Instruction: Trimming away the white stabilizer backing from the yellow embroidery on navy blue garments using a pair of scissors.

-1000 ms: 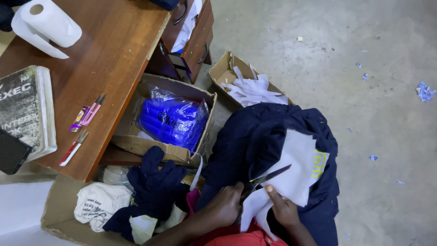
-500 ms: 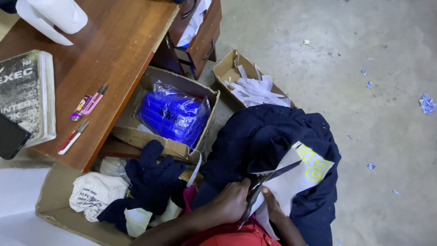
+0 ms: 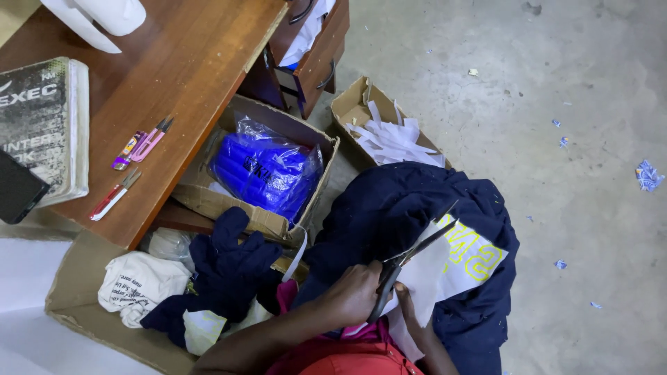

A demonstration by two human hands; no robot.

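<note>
The left hand [image 3: 354,295] is closed around the handles of a pair of scissors [image 3: 406,260]. The blades are slightly parted and point up and to the right across a white sheet [image 3: 445,274] that bears yellow outlined lettering. The right hand [image 3: 410,316] sits just below the scissors, its fingers pinching the lower edge of the sheet; most of that hand is hidden. The sheet lies on a dark navy garment [image 3: 396,208] bunched on the person's lap.

Beyond the garment, a small cardboard box [image 3: 351,104] on the concrete floor holds white paper offcuts. To the left, an open carton [image 3: 198,198] holds blue packets in clear plastic. A nearer box [image 3: 69,298] holds dark and white cloth. On the wooden desk [image 3: 187,62] lie thread snips [image 3: 142,142] and a book [image 3: 42,121].
</note>
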